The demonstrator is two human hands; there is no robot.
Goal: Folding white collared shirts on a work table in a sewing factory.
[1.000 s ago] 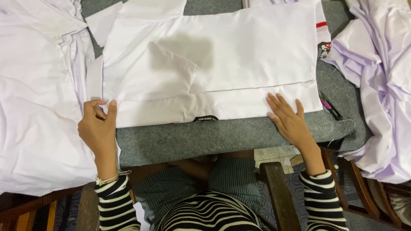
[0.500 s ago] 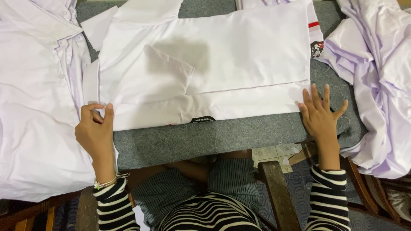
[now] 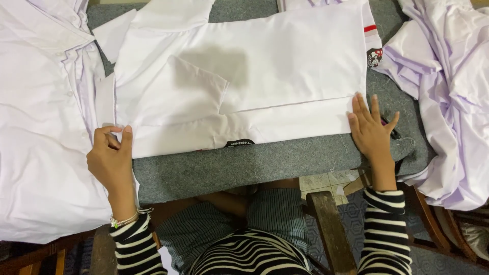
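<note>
A white shirt (image 3: 244,76) lies flat on a grey cloth-covered table (image 3: 254,163), partly folded, with a small black label at its near hem. My left hand (image 3: 109,155) pinches the shirt's near left corner between thumb and fingers. My right hand (image 3: 372,127) lies flat with fingers spread at the shirt's near right corner, pressing its edge against the table. Both wrists wear black-and-white striped sleeves.
A pile of white shirts (image 3: 41,127) covers the table's left side. Crumpled white garments (image 3: 448,91) are heaped at the right. A wooden chair arm (image 3: 331,229) juts up near my lap. A dark pen-like item peeks out beside my right hand.
My right hand slid rightward along the hem to the shirt's right corner and spread flat. My left hand kept its pinch on the left corner.
</note>
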